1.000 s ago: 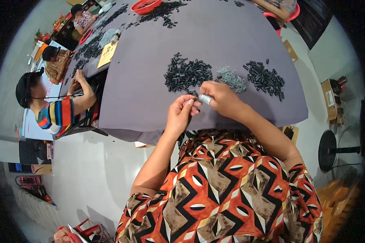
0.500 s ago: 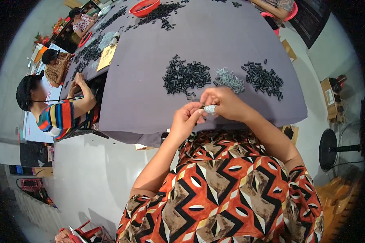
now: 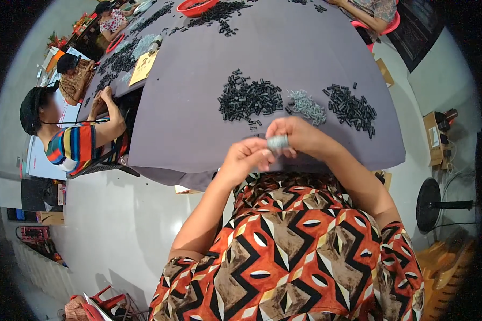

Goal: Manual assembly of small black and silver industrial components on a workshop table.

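Just over the near edge of the table, my left hand [image 3: 247, 158] and my right hand [image 3: 294, 135] meet with fingertips bent together in a pinch. Whatever they pinch is too small and blurred to make out. A pale silvery wrap [image 3: 277, 142] circles a digit of my right hand. Beyond my hands lies a pile of small black cylindrical pieces [image 3: 250, 97]. Right of it is a heap of small light-grey pieces [image 3: 307, 107], just past my right hand. Farther right is another pile of black cylindrical pieces [image 3: 351, 108].
A grey cloth covers the table [image 3: 187, 107]. At the left sits a person in a striped shirt [image 3: 85, 140], near a yellow card [image 3: 143, 68]. A red basin [image 3: 197, 7] stands at the far side among more black pieces. A black fan [image 3: 429, 205] is on the floor at right.
My hands stay together near the same place, and the fingers have shifted with some blur. A dark bit seen between the fingertips earlier no longer shows clearly. The view has tilted slightly.
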Motion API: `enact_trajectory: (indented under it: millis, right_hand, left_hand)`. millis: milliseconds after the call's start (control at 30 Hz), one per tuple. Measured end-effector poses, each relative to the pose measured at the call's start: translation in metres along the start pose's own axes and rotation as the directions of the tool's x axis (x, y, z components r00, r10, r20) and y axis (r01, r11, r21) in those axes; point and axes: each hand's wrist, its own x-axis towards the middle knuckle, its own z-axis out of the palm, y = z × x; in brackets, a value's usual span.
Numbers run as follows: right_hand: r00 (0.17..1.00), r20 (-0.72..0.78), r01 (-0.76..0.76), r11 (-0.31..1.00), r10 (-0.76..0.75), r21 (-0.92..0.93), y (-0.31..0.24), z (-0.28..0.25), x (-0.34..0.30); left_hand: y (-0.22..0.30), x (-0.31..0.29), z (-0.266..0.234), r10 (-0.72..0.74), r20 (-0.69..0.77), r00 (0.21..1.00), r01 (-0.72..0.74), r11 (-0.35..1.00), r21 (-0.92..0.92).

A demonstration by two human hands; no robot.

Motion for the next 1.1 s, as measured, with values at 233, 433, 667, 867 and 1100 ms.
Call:
enact_trajectory:
  millis: [233, 433, 667, 867, 1100]
  right_hand:
    - [0.835, -0.067, 0.243, 0.474, -0.546, -0.847, -0.006, 0.008, 0.056]
    - [0.918, 0.018, 0.124, 0.243, -0.396, -0.962, -0.003, 0.013, 0.07]
    - [0.868, -0.131, 0.121, 0.459, -0.479, -0.88, 0.001, 0.003, 0.056]
    - [0.909, -0.141, 0.008, 0.356, -0.392, -0.935, 0.004, 0.0, 0.051]
    - [0.878, -0.142, 0.029, 0.347, -0.458, -0.937, 0.008, -0.001, 0.045]
  left_hand:
    - [-0.005, 0.005, -0.034, 0.041, -0.399, 0.916, -0.067, 0.996, -0.051]
    - [-0.007, 0.004, -0.035, 0.056, -0.417, 0.907, -0.09, 0.994, -0.062]
    - [-0.009, 0.005, -0.037, 0.053, -0.404, 0.913, -0.081, 0.995, -0.052]
    - [-0.01, 0.007, -0.037, 0.066, -0.401, 0.914, -0.082, 0.996, -0.021]
    - [-0.011, 0.007, -0.035, 0.076, -0.392, 0.917, -0.097, 0.995, -0.035]
